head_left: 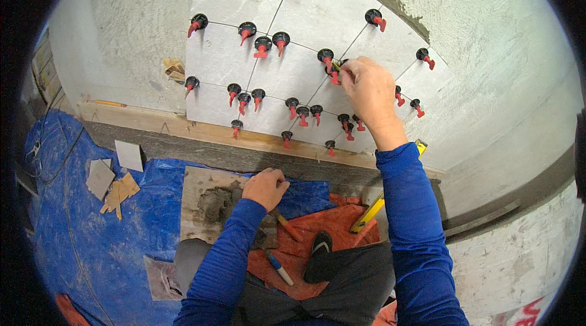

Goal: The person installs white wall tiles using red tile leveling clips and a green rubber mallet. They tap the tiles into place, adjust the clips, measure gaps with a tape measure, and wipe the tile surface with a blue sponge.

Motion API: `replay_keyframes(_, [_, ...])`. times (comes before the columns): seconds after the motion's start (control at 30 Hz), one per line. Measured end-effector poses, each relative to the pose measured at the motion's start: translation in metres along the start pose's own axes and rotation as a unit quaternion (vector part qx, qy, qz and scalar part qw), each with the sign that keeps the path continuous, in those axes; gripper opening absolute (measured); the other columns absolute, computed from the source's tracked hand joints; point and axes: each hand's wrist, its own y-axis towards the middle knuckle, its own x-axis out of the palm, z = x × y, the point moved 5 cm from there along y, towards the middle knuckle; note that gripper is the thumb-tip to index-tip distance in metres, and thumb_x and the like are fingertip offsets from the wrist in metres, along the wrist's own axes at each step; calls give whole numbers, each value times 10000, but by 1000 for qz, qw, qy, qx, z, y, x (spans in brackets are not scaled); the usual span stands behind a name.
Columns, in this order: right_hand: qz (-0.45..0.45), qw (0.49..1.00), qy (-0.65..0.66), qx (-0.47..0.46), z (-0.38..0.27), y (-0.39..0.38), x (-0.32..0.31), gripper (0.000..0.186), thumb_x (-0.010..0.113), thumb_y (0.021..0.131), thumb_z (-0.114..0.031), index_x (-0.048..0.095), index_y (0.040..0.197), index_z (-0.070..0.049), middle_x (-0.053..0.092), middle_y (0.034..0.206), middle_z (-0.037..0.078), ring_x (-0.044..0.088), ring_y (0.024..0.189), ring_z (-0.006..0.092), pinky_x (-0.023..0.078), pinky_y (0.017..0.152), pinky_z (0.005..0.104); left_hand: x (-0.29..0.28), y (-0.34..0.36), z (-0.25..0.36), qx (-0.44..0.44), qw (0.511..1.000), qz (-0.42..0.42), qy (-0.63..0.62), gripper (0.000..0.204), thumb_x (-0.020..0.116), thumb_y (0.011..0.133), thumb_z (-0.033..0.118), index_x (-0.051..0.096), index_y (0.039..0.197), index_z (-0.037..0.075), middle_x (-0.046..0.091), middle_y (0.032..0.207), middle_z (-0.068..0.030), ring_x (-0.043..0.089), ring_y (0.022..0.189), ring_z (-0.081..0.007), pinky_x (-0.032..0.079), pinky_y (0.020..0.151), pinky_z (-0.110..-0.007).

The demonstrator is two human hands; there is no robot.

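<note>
My right hand (371,85) reaches up to the tiled wall, its thumb and fingertips pinching a small yellow piece (336,66) beside a tile joint. Right next to it sit black tile levelers (325,56) with red T-shaped handles. Several more such levelers stud the joints between the large light grey wall tiles (293,72). Lower down, my left hand (266,188) hovers or rests over a mortar-smeared board (194,204). Its fingers are curled; their undersides are hidden, so I cannot see whether anything is in them.
A wooden batten (201,132) runs beneath the tiles, with a pencil (108,103) on its left end. A yellow level (369,213) leans near my right arm. Blue tarp (91,253) and orange cloth (317,225) cover the floor. A blue-and-white marker (279,268) and tile offcuts (129,155) lie about.
</note>
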Motion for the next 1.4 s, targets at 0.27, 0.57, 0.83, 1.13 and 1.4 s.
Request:
replay_keyframes(0.27, [23,999,-27,-32,-6,-3,-2,90,704,840,-155,696,809,-71,669,829,124,693,717,357,553,644,467,0,0,-1,-7,1000,-2,-7,246,715,919,307,698,948,64,684,997,-143,677,956,-375,537,846,-491])
replay_keyframes(0.57, [33,998,-54,-2,-4,0,0,99,701,841,-161,726,843,-65,683,845,130,690,728,360,547,651,464,-2,-1,0,-4,1000,2,-14,241,711,921,303,695,947,65,683,984,-139,678,950,-373,536,845,-494])
replay_keyframes(0.83, [60,997,-40,-8,-3,-1,-3,99,696,842,-160,701,810,-66,678,842,142,688,720,362,543,643,472,-1,-1,-1,-9,1000,-9,-7,241,708,927,309,690,946,69,680,991,-128,677,963,-369,534,852,-494])
replay_keyframes(1.13, [84,996,-11,32,1,-7,0,146,684,858,-172,692,785,-46,682,805,162,684,716,387,534,647,493,0,-1,0,-12,1000,-12,-4,238,707,929,310,691,953,74,682,1000,-131,674,978,-371,530,871,-492])
replay_keyframes(1.4, [49,986,44,152,-1,-10,7,187,679,864,-220,741,801,-55,729,831,179,709,752,384,553,692,490,5,1,-1,-10,1000,-23,1,244,700,936,308,692,972,67,683,1029,-139,676,985,-372,532,874,-496])
